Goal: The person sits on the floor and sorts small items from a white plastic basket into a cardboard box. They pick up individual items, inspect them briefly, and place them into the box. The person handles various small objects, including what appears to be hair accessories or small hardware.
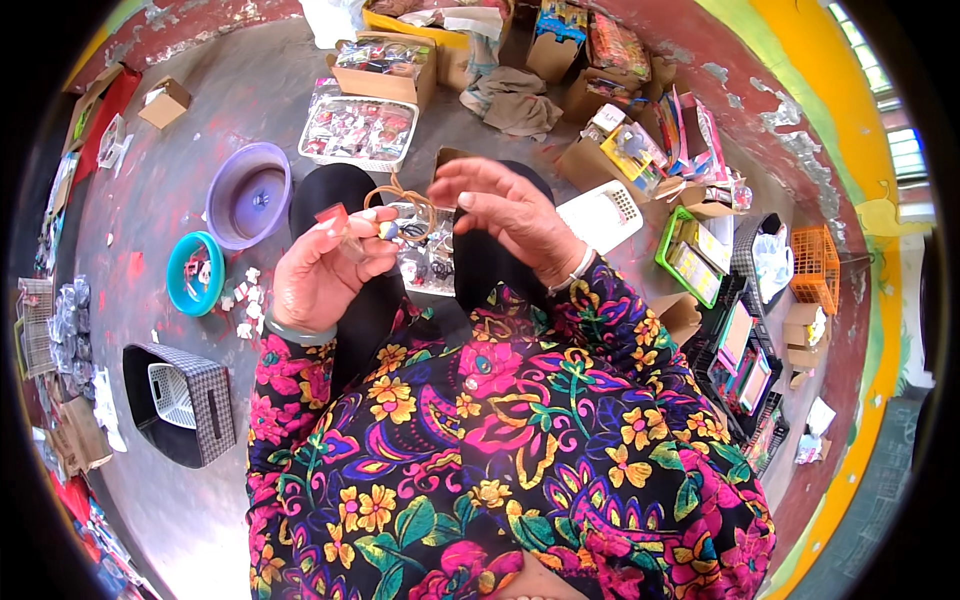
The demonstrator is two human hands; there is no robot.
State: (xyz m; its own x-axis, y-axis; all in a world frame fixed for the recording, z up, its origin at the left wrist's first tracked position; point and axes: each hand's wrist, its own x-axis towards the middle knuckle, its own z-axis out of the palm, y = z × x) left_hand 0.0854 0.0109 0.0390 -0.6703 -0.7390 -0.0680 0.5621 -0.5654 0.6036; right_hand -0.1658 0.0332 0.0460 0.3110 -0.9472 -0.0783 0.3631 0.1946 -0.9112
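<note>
My left hand (322, 272) is closed in a pinch in front of my knees. It holds a looped tan cord (432, 214) with a small blue and yellow bead (387, 230) on it. A small red tag or packet top (332, 216) sticks up at the same fingers; what it belongs to is unclear. To the right of the loop is my right hand (515, 222), raised with its fingers apart. It appears to hold nothing. Below both hands, between my legs, a light-coloured tray of small dark and metallic pieces (432, 268) is partly hidden.
Ahead stands a white basket (352, 163) of small packets. Purple (222, 208) and teal (176, 290) basins sit on the left, with white scraps (250, 305) beside them. A patterned bin (212, 410) lies lower left. Cartons, a green tray (680, 288) and dark crates line the right.
</note>
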